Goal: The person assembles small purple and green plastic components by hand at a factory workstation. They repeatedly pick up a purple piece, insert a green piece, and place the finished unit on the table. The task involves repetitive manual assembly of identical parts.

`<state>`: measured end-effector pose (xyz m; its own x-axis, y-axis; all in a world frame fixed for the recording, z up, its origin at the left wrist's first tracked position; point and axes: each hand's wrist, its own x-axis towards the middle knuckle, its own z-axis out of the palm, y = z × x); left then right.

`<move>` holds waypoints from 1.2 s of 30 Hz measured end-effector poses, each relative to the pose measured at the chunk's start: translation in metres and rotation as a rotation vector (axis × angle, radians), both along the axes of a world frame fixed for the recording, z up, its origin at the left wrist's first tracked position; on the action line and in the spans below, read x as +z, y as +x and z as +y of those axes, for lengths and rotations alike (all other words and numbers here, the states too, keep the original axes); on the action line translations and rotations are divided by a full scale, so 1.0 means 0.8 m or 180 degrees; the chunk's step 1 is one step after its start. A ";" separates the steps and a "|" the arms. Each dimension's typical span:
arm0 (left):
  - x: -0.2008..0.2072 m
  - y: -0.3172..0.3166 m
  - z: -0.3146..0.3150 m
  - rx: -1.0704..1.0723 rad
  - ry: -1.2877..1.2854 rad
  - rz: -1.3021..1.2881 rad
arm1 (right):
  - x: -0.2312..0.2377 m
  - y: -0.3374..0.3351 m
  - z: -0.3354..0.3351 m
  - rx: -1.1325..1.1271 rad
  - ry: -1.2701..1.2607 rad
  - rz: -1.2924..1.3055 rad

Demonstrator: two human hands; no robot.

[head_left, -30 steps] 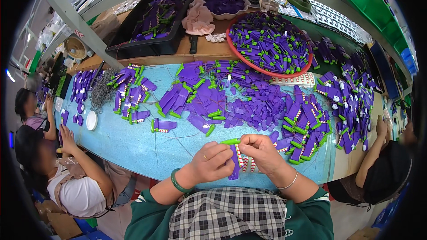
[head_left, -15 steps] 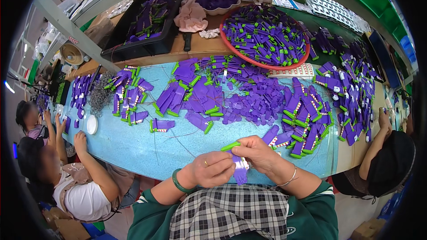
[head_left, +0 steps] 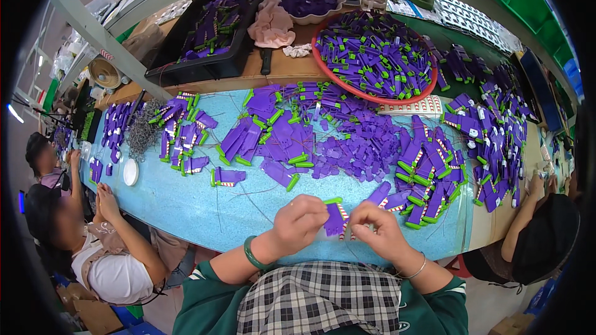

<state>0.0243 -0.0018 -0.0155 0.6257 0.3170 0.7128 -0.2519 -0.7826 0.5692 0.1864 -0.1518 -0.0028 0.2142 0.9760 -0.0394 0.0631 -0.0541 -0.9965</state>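
My left hand (head_left: 300,223) is closed in a pinch on a flat purple piece (head_left: 334,222) with a green end cap, held up above the front part of the table. A red-and-white striped edge runs down the piece's right side. Just right of that edge is my right hand (head_left: 376,229), its fingers curled and thumb pressed in; whether anything small is between them is hidden. Close beyond my right hand lies a heap of like purple pieces (head_left: 428,170) with green caps and striped edges.
Loose purple parts (head_left: 357,149) cover the table's middle. Behind them stand a red round basket (head_left: 318,56) full of purple-green pieces and a black tray (head_left: 180,73). A white lid (head_left: 130,172) lies left. People sit on both sides, one (head_left: 108,205) with hands joined.
My right hand has come off the purple piece and shifted right. The piece has turned, showing its striped edge. My left hand has risen slightly. The person at left has brought both hands together.
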 end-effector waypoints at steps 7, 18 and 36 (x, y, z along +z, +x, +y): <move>0.021 0.076 0.052 -0.0488 -0.0507 0.1246 | -0.026 0.009 0.029 -0.1126 0.0267 0.0646; -0.017 0.142 0.170 0.1791 0.0934 0.2158 | -0.024 0.008 0.030 -0.0761 0.0447 -0.0368; 0.006 0.008 -0.009 -0.0443 -0.3903 0.0603 | -0.011 -0.003 0.021 -0.0889 0.0867 -0.1917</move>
<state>0.0305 -0.0091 -0.0111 0.7677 0.6312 -0.1104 -0.1244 0.3158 0.9406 0.1844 -0.1353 -0.0114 0.3653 0.8398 0.4016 0.6265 0.0973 -0.7733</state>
